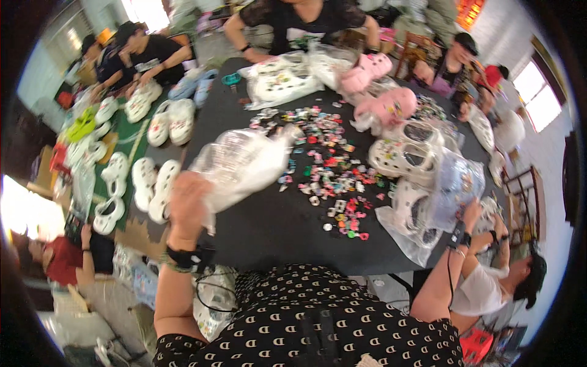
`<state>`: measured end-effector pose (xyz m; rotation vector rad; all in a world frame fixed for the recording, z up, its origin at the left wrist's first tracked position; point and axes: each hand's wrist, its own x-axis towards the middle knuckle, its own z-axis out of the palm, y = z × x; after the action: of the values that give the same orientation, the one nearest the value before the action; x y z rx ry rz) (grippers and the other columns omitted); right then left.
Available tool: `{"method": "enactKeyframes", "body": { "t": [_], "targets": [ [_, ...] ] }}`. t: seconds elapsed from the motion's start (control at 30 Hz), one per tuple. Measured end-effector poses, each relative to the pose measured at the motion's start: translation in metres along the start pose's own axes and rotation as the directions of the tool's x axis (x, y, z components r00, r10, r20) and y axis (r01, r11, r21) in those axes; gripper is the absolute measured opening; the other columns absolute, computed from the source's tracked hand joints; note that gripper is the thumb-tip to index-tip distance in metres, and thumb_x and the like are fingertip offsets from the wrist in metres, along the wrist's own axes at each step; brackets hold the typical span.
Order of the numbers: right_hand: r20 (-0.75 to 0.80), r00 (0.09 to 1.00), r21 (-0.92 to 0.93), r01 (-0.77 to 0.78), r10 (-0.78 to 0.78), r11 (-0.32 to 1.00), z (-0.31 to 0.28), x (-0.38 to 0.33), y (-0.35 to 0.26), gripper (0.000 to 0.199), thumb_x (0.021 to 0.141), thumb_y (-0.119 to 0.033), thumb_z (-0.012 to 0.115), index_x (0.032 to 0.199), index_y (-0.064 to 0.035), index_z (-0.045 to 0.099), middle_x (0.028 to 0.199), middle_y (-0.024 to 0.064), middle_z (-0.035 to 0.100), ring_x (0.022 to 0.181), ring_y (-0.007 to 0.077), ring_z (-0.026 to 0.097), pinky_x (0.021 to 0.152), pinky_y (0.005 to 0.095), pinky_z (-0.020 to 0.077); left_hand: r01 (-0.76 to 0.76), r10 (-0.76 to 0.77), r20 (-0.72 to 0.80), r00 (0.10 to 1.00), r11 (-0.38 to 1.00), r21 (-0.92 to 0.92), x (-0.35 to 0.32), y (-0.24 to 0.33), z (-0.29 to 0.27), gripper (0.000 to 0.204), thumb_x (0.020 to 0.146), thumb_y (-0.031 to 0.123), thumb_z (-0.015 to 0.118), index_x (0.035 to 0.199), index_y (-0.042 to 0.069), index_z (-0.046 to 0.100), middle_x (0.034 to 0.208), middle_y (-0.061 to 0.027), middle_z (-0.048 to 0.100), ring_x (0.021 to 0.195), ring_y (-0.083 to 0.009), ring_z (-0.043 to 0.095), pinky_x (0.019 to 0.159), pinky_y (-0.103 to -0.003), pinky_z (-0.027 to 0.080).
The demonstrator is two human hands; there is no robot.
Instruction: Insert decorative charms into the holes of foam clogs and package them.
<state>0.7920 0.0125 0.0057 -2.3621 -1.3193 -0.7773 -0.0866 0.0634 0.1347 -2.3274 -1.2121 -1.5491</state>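
Note:
My left hand (pixel 188 205), smeared by motion, grips a clear plastic bag (pixel 244 162) with white clogs inside, raised over the left part of the black table (pixel 263 241). At the right edge my right hand (pixel 469 214) is closed on the lower side of another clear bag (pixel 455 183), which holds pale blue clogs. That bag leans against white clogs (pixel 403 159) with charms. More bagged white clogs (pixel 413 214) lie beside it. Small colourful shoe charms (pixel 333 162) are strewn across the middle of the table between my hands.
Bagged white clogs (pixel 284 79) and pink clogs (pixel 385 104) lie at the far side, before a person (pixel 299 24) in black. On the left, a green table (pixel 136 144) carries several white clogs (pixel 164 189). Another person (pixel 489 287) is close on my right.

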Motion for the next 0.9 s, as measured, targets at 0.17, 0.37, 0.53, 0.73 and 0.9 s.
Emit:
{"method": "enactKeyframes", "body": {
  "t": [0.17,0.37,0.53,0.73,0.9],
  "targets": [
    [-0.106,0.921,0.196,-0.35,0.375,0.916,-0.053,-0.014,-0.133,0.048,0.094,-0.033,0.055,0.13,-0.0021,0.048,0.138,0.0313,0.035,0.128,0.0444,0.034,0.106,0.0527,0.0259,-0.046,-0.027,0.599,0.8,0.993,0.106,-0.08,0.035,-0.005,0.02,0.071,0.01,0.06,0.091,0.011,0.063,0.084,-0.0041,0.057,0.087,-0.024,0.058,0.074,-0.036,0.048],
    [-0.256,0.957,0.325,0.218,-0.136,0.92,-0.135,-0.036,-0.266,0.024,0.091,-0.013,0.055,0.111,0.0005,0.057,0.139,0.0214,0.042,0.13,0.038,0.037,0.106,0.0482,0.0293,0.087,-0.243,0.671,0.701,0.962,0.258,-0.134,0.033,-0.024,0.014,0.075,0.01,0.058,0.088,0.01,0.063,0.083,-0.0037,0.057,0.091,-0.0237,0.056,0.081,-0.036,0.045],
    [0.117,0.866,0.813,0.199,-0.487,0.548,-0.15,-0.096,-0.399,0.012,0.089,-0.002,0.055,0.1,-0.0005,0.059,0.115,0.0163,0.062,0.109,0.0326,0.057,0.096,0.0402,0.0425,0.237,-0.422,0.641,0.641,0.903,0.358,-0.143,0.03,-0.052,0.003,0.072,0.015,0.066,0.071,0.013,0.066,0.079,-0.0022,0.06,0.085,-0.0225,0.058,0.079,-0.033,0.046],
    [0.32,0.432,0.939,-0.027,-0.843,0.343,-0.163,-0.176,-0.484,0.019,0.089,-0.016,0.062,0.1,-0.0013,0.061,0.092,0.014,0.065,0.077,0.0263,0.064,0.067,0.0345,0.0497,0.585,-0.689,0.195,0.698,0.705,0.401,-0.168,0.035,-0.06,0.016,0.075,0.015,0.072,0.086,0.006,0.064,0.077,-0.008,0.059,0.08,-0.027,0.057,0.073,-0.039,0.046],
    [0.603,-0.03,0.786,-0.143,-0.797,0.601,-0.166,-0.208,-0.497,0.042,0.092,-0.041,0.058,0.088,0.0005,0.065,0.073,0.0098,0.066,0.065,0.0217,0.063,0.06,0.0324,0.0489,0.96,-0.994,-0.04,0.104,0.09,0.265,-0.217,0.023,-0.079,0.039,0.091,0.038,0.06,0.106,0.002,0.06,0.081,-0.0125,0.064,0.074,-0.0268,0.061,0.068,-0.037,0.046]
  ]
}}
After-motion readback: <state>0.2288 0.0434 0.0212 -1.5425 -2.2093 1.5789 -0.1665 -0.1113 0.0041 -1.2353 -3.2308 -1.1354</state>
